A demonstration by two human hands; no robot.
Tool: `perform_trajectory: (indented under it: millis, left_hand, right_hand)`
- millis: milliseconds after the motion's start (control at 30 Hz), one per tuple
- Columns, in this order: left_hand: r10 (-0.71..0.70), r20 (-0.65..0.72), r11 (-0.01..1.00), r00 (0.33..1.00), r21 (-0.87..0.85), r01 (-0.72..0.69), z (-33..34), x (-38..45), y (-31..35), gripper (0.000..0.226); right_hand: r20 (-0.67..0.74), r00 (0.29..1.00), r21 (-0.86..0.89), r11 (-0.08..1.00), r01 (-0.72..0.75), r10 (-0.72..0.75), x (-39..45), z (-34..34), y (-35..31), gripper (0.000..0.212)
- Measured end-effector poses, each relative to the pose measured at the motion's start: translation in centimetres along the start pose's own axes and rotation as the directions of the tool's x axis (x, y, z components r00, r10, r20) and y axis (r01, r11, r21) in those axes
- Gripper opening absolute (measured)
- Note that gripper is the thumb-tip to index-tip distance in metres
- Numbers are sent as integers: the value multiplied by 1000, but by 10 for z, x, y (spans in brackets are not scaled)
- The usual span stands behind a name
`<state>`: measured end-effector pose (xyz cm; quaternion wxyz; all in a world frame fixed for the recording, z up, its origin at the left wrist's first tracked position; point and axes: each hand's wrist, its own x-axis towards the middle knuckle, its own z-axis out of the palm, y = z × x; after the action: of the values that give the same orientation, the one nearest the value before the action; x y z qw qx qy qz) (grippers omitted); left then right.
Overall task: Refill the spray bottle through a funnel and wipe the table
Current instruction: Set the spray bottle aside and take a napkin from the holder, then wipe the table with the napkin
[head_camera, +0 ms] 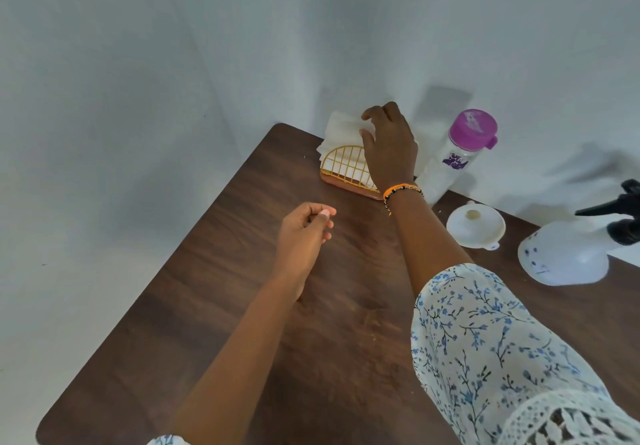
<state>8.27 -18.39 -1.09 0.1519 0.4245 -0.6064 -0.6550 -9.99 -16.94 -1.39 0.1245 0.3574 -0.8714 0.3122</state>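
Reaching across the counter (214, 306), the right hand (389, 148) pinches the white napkins (341, 132) standing in the gold wire holder (346, 167). The left hand (304, 233) hovers mid-counter, fingers loosely curled, holding nothing. Rightward stand the funnel (476, 226) and the spray bottle (568, 254).

pale wall (173, 63) behind, beaded orange bracelet (401, 191), floral sleeve (485, 340)
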Motion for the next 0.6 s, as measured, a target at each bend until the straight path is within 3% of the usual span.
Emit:
perform_trajectory:
  millis: [233, 433, 600]
  left_hand:
    - [110, 16, 987, 994, 118, -111, 6, 36, 37, 17]
    - [172, -28, 961, 985, 225, -161, 8, 69, 54, 13]
    - [268, -89, 926, 959, 299, -231, 9, 96, 67, 32]
  right_hand:
    - [-76, 992, -62, 994, 94, -99, 7, 8, 6, 13]
    - [-35, 994, -45, 993, 106, -108, 2, 9, 6, 14]
    - [-34, 988, -69, 987, 147, -149, 2, 11, 11, 10]
